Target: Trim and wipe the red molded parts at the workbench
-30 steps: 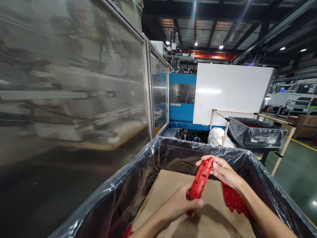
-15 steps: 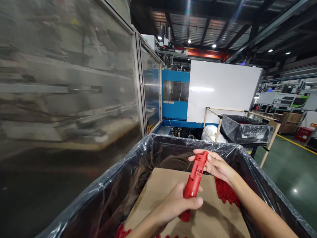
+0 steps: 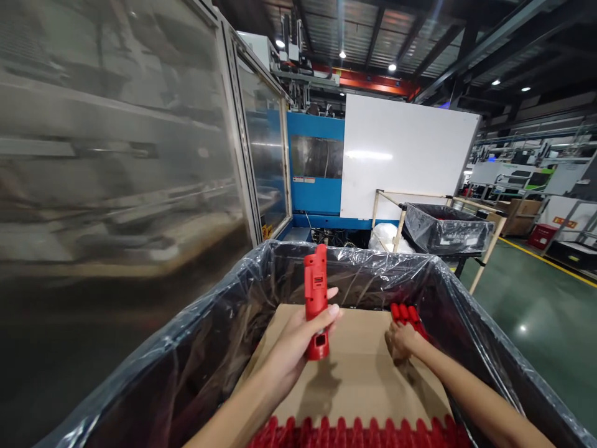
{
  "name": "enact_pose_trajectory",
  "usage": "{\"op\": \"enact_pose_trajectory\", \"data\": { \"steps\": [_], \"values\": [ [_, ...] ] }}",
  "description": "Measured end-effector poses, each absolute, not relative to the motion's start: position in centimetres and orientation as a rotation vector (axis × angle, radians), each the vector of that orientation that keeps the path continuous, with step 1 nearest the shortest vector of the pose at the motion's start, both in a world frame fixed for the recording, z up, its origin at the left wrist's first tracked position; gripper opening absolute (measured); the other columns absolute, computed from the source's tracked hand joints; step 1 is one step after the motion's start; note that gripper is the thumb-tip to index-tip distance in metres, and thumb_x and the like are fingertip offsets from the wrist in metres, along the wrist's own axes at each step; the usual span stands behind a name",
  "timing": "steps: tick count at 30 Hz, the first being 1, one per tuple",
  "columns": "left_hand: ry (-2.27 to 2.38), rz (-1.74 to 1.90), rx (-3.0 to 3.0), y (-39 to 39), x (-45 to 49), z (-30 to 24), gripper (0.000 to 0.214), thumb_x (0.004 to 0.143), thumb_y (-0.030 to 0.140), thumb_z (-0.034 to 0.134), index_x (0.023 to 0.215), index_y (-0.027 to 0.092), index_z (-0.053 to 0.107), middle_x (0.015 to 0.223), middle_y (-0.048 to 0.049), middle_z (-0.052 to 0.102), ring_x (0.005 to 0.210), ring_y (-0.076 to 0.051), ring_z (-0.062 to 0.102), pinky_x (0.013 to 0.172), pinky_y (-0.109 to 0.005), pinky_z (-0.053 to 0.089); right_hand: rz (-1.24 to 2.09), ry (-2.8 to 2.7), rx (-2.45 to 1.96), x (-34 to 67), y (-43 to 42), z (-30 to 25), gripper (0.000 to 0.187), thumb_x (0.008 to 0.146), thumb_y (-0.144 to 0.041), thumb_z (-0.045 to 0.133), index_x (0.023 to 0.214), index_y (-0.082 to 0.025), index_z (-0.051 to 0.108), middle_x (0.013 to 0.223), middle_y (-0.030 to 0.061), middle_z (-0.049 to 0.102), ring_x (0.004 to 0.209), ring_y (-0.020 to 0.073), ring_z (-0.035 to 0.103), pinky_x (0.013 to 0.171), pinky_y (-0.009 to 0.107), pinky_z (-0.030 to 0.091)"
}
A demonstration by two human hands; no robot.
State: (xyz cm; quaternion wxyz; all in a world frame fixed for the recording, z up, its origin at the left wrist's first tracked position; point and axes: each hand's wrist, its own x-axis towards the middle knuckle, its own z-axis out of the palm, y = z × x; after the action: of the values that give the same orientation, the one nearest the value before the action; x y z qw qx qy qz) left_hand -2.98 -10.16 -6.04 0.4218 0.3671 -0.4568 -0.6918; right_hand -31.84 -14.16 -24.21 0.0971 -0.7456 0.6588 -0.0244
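Red casing (image 3: 316, 287) now in left grip (image 3: 298, 333) only; right grip (image 3: 402, 340) moved away.

Your head camera looks forward and down, near your left hand (image 3: 295, 339) and right hand (image 3: 403, 341). Farther off, it faces the white panel (image 3: 405, 152).

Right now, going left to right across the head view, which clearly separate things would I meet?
Large see-through, metal-framed panel → red, tube-shaped plastic part held in the left hand → bare right hand over the brown cardboard sheet → dark red box in the background.
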Motion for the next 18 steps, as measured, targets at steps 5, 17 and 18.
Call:
{"op": "enact_pose_trajectory", "data": {
  "steps": [5,17,18],
  "values": [
    [-1.146,-1.745,0.957,-9.6,-3.2,-6.3,0.094,0.043,0.044,0.093,0.125,0.016,0.057,0.076,0.0007,0.066,0.071,-0.014,0.055,0.068,-0.025,0.040,0.016,2.071,-2.159,-32.8,-12.5,-28.6,0.031,0.091,-0.030,0.063,0.119,-0.018,0.059,0.129,0.0092,0.057,0.118,0.0271,0.055,0.101,0.054,0.045],
    [-1.116,-1.716,0.923,-10.5,-3.2,-7.8,0.068,0.057,0.027,0.079,0.120,0.008,0.059,0.054,0.0064,0.055,0.066,-0.014,0.055,0.079,-0.030,0.046,-1.161,1.560,-1.694,-32.8,-17.9,-20.5,0.053,0.096,-0.058,0.041,0.126,-0.017,0.053,0.122,0.0114,0.061,0.108,0.0247,0.061,0.096,0.050,0.046],
    [-1.105,-1.702,0.928,-10.5,-3.2,-8.0,0.068,0.058,0.024,0.076,0.121,0.007,0.058,0.054,0.0070,0.054,0.067,-0.015,0.056,0.082,-0.031,0.046,-1.234,1.450,-1.623,-32.6,-18.2,-19.1,0.058,0.095,-0.063,0.037,0.126,-0.016,0.052,0.118,0.0115,0.064,0.102,0.0237,0.064,0.093,0.048,0.049]
  ]
}}
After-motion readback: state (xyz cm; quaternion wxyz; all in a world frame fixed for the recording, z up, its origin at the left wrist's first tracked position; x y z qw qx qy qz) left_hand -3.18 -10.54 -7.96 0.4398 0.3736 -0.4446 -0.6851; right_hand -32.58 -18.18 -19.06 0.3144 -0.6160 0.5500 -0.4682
